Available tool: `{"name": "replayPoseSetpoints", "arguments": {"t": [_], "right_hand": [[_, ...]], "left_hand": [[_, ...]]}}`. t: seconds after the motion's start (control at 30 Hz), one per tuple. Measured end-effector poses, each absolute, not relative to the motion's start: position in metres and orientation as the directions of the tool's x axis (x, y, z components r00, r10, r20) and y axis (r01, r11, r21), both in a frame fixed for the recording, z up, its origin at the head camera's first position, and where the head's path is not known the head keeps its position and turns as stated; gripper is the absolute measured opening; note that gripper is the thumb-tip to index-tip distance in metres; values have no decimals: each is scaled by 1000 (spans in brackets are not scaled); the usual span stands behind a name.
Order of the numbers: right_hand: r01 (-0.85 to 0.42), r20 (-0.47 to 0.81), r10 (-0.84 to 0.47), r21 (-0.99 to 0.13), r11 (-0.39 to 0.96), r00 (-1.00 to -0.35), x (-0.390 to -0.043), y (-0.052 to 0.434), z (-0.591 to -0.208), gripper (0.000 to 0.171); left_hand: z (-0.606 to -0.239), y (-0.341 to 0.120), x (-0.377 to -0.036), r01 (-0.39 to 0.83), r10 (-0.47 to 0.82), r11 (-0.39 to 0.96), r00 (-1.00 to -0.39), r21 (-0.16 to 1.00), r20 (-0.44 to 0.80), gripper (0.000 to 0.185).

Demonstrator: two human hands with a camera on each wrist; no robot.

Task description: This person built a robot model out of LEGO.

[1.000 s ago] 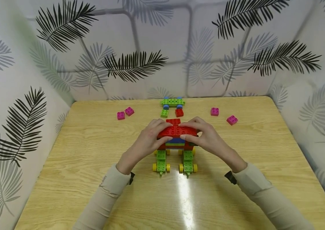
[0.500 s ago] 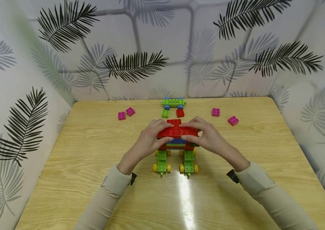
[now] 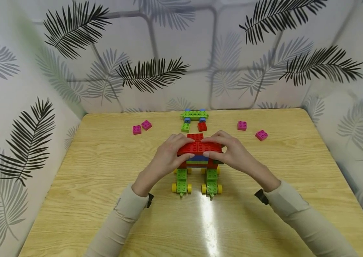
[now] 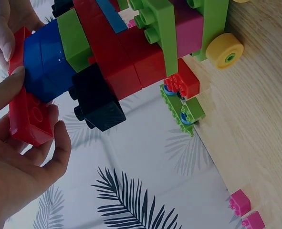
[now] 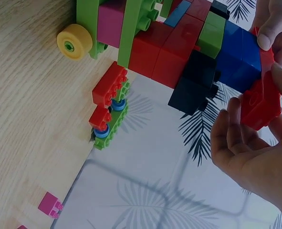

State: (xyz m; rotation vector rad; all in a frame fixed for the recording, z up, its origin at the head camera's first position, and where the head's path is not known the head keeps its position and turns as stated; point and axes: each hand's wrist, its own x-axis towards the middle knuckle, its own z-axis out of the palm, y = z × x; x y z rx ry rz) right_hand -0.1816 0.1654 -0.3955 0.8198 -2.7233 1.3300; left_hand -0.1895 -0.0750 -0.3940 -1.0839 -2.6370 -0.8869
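Observation:
A toy built of big studded bricks stands on the table, with red top bricks point(image 3: 198, 147) over a layer of blue bricks point(image 5: 234, 55). Below come a light green brick point(image 4: 74, 40), red bricks point(image 4: 113, 61) and black bricks point(image 4: 97, 98) that jut out at the side. Its two legs end in green wheeled bases point(image 3: 181, 184) with yellow wheels point(image 4: 224, 50). My left hand point(image 3: 167, 154) grips the left end of the red top, thumb in front and fingers behind. The right end is gripped the same way by my right hand point(image 3: 237, 153).
Beyond the toy lie a red brick point(image 3: 195, 136), a small green brick point(image 3: 185, 127) and a small red brick point(image 3: 202, 126). Behind them is a green wheeled base point(image 3: 195, 114) with blue wheels. Pink bricks point(image 3: 137, 130) lie left, others point(image 3: 242, 125) right. A patterned wall point(image 3: 181, 71) borders the table.

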Motion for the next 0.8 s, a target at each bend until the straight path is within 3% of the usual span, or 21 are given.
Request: {"name": "replayPoseSetpoints", "arguments": {"t": [0.2,0.43,0.8], "right_hand": [[-430,169,-493,-763,483,-853,-189,173,-395,36],[-401,171,-449,-775,488,-877,-213,185,-402,32],[-406,91,-510,-730,550,-855,-264,176,-444,28]], "left_hand": [[-396,-77,-190,689,595,556,-720,465,356,37],[-396,-77,-190,698,602,552,-712,457,360,37],[-398,-79,-191,683,607,539,-721,493,335,37]]}}
